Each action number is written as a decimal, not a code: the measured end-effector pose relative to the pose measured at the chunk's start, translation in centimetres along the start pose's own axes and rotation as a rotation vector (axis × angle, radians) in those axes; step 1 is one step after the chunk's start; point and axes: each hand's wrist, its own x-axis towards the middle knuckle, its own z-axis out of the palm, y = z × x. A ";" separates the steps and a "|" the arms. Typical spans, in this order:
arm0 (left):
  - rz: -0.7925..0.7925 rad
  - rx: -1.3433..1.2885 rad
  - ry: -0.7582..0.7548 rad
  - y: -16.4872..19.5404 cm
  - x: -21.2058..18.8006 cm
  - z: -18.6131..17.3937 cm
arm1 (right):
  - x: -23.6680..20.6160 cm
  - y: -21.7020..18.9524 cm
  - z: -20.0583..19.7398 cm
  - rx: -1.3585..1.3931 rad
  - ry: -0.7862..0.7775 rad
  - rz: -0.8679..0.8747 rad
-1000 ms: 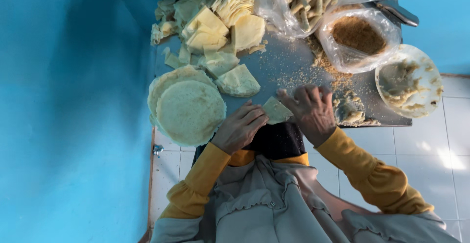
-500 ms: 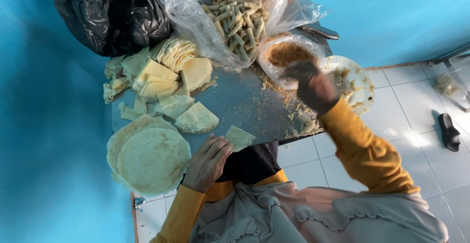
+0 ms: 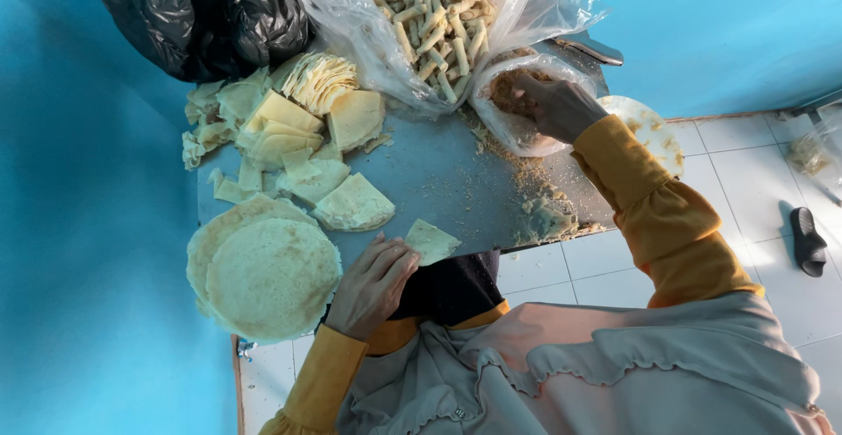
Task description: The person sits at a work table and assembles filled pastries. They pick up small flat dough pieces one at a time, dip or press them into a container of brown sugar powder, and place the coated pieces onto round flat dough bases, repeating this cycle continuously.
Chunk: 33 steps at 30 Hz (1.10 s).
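Note:
My left hand (image 3: 372, 284) rests at the near edge of the grey table (image 3: 438, 176), fingertips touching a small pale wrapper wedge (image 3: 431, 241). My right hand (image 3: 554, 103) reaches into a clear bag of brown crumbly filling (image 3: 517, 106), fingers curled down in the filling; whether it holds any is hidden. A stack of round thin wrappers (image 3: 263, 275) lies left of my left hand. Cut wedges (image 3: 354, 205) lie in piles behind it.
A clear bag of rolled sticks (image 3: 430, 14) and a black plastic bag (image 3: 206, 14) sit at the far side. A white plate (image 3: 653, 132) with paste is under my right forearm. Crumbs (image 3: 544, 211) litter the table's right part. A dark slipper (image 3: 807, 240) lies on the tiled floor.
My right hand left the wedge near my body and reached up to the filling bag, now dipping into it. My left hand stayed by the wedge. The view shifted.

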 end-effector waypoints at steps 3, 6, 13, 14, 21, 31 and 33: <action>-0.002 -0.014 0.023 0.2 0.2 -0.3 | 0.6 -0.2 -0.2 -0.087 -0.008 0.017; 0.004 -0.034 0.037 0.2 0.1 -0.6 | 0.1 -0.1 -1.3 0.102 0.102 0.012; 0.032 -0.035 0.026 -0.3 -1.1 -0.3 | -2.9 -9.9 1.1 1.322 0.016 -0.126; 0.036 -0.023 0.032 -0.3 -1.1 -0.2 | -3.2 -12.6 2.5 1.570 0.022 -0.480; 0.008 0.018 0.111 0.1 -1.5 -0.1 | -6.8 -21.2 5.0 0.471 0.151 -0.389; -0.081 0.074 0.186 1.2 -0.8 0.3 | -10.8 -20.2 6.6 0.331 0.298 -0.202; -0.097 0.101 0.187 1.5 -0.8 0.3 | -10.9 -20.2 7.0 0.316 0.323 -0.182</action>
